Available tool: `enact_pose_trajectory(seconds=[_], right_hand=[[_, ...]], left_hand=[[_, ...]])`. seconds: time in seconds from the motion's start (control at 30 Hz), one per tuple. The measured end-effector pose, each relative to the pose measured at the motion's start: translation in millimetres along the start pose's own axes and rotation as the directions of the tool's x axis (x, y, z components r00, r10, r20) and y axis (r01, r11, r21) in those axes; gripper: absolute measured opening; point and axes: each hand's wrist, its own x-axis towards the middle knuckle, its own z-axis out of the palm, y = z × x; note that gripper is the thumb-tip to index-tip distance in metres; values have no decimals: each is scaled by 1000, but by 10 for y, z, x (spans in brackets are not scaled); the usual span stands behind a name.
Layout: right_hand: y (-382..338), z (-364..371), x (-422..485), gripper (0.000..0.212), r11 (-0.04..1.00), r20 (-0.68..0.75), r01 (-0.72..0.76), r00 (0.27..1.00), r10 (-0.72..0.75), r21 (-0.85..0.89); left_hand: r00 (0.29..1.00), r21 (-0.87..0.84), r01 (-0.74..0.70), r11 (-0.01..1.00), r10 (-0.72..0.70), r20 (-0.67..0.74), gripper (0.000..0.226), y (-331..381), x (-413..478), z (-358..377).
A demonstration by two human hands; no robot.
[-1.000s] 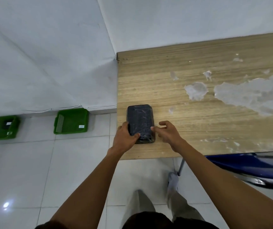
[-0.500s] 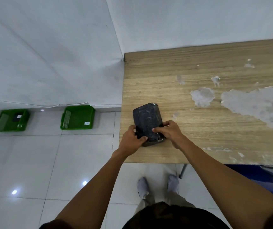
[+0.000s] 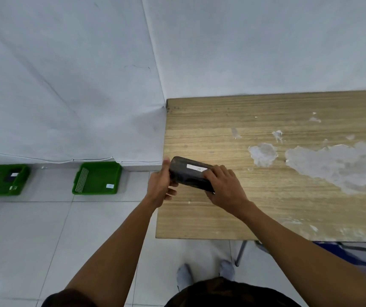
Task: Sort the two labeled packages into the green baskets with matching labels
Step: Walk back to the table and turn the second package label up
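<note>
A black wrapped package point(image 3: 188, 176) is held just above the wooden table's point(image 3: 288, 209) left part, tipped up so a white label faces me. My left hand point(image 3: 161, 187) grips its left end and my right hand point(image 3: 224, 188) grips its right end. Two green baskets stand on the floor by the wall. The near basket point(image 3: 98, 179) has a small white label and nothing else inside. The far-left basket point(image 3: 2, 180) holds a dark package with a white label.
White tiled floor lies left of the table, between me and the baskets. The table top has pale worn patches point(image 3: 332, 165) on the right. A blue chair point(image 3: 354, 255) sits at the table's near right. My feet are below the table edge.
Both hands have lifted the package off the table and tipped it up, so its white label now shows. My view has shifted, with the baskets now nearer the frame's middle.
</note>
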Motion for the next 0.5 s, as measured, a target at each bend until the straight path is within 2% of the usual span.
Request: enact_pose_trajectory(seconds=[0.17,0.37,0.5], right_hand=[[-23,64,-149,43,993,-4,84,996,-85,-85],[-46,183,-363,38,984,84,154,986,-146,-91],[-72,261,-502,36,977,224,174,964,-144,-124]], left_hand=[[999,42,16,999,-18,42,41,-246,14,-55],[994,179,-31,983,11,111,37,-617,-20,-80],[990,312,-122,942,94,104,33,-815,-11,-71]])
